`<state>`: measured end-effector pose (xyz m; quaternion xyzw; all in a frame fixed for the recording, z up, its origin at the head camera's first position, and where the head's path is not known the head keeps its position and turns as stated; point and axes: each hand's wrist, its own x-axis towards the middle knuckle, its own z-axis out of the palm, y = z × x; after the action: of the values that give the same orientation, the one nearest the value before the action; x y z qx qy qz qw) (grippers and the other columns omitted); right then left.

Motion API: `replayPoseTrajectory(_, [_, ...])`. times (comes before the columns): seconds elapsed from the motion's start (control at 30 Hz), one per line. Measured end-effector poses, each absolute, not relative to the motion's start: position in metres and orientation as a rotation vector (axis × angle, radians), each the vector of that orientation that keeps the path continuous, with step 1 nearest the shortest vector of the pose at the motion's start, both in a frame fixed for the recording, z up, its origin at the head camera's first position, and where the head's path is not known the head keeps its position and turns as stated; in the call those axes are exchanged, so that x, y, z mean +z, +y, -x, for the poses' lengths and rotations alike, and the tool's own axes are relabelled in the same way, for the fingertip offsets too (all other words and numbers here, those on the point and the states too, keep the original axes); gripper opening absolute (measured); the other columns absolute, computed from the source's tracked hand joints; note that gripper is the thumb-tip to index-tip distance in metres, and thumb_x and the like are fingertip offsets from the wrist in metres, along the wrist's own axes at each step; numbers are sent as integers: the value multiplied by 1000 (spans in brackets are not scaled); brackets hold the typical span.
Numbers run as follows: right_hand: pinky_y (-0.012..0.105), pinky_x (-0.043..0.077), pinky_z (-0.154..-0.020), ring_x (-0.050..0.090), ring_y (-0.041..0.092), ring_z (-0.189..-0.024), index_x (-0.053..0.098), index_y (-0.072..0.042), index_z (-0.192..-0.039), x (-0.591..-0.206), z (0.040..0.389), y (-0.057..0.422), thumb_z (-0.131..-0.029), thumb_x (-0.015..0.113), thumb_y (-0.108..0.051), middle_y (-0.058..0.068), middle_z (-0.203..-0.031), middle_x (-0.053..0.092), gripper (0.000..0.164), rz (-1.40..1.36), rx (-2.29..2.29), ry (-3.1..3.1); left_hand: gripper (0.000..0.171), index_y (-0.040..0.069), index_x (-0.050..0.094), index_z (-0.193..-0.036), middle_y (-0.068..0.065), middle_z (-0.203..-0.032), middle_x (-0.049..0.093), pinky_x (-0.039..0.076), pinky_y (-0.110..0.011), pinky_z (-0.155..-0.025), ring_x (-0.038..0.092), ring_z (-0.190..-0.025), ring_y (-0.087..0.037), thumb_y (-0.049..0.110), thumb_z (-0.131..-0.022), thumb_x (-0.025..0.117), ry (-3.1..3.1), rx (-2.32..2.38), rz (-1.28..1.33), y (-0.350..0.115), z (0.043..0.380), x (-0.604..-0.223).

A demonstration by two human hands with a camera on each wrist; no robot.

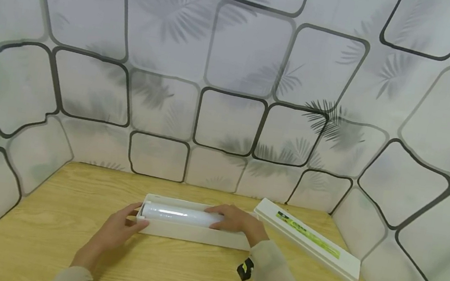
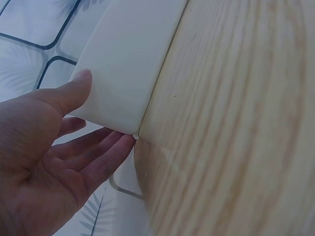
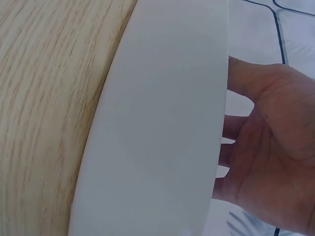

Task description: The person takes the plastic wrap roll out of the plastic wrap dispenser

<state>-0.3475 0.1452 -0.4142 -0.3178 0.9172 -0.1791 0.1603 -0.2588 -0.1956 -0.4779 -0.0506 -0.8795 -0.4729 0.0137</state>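
Observation:
A long white box (image 1: 194, 235) without its lid lies on the wooden table, roughly level across the head view. Inside it is a shiny, whitish roll of cling film (image 1: 177, 214). My left hand (image 1: 119, 229) holds the box's left end, thumb on the front wall and fingers at the end; in the left wrist view the fingertips are at its bottom corner. My right hand (image 1: 235, 220) reaches over the right part of the box and grips the roll, covering its right end. The right wrist view shows the box wall (image 3: 152, 113) hiding those fingertips.
A long white lid (image 1: 347, 268) with a green and yellow label lies slantwise on the table (image 1: 172, 272) to the right, its far end near the box's back right corner. Patterned walls (image 1: 232, 122) enclose the table at the back and both sides.

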Motion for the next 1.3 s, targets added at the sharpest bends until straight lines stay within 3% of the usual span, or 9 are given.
replayPoseTrajectory(0.33, [63,26,-126,44,40,-147,56,-15,-149,-418,346,144,-101,68,-25,16,-155,53,50,903,-535,2631,68,-1,41,-154,-35,-138,58,63,-43,-87,71,-106,-35,28,-99,70,-2722,-1496,160,-195,257,-478])
replayPoseTrajectory(0.57, [59,41,-118,48,42,-143,55,-8,-148,-421,345,147,-101,67,-20,19,-155,52,50,1032,-570,2607,68,-1,41,-153,-34,-138,58,63,-43,-88,71,-107,-35,27,-100,70,-2726,-1491,158,-195,258,-479])
replayPoseTrajectory(0.83, [57,41,-119,48,41,-144,53,-7,-150,-417,344,148,-102,65,-21,19,-155,52,51,1124,-589,2587,67,0,41,-154,-32,-139,59,63,-44,-89,70,-109,-36,28,-100,69,-2730,-1488,156,-195,259,-478])
replayPoseTrajectory(1.3, [54,42,-119,49,35,-145,55,-17,-150,-411,340,146,-100,68,-22,9,-156,54,52,1023,-652,2606,69,0,40,-154,-35,-139,58,63,-44,-89,71,-108,-37,28,-99,70,-2731,-1484,152,-196,258,-479])
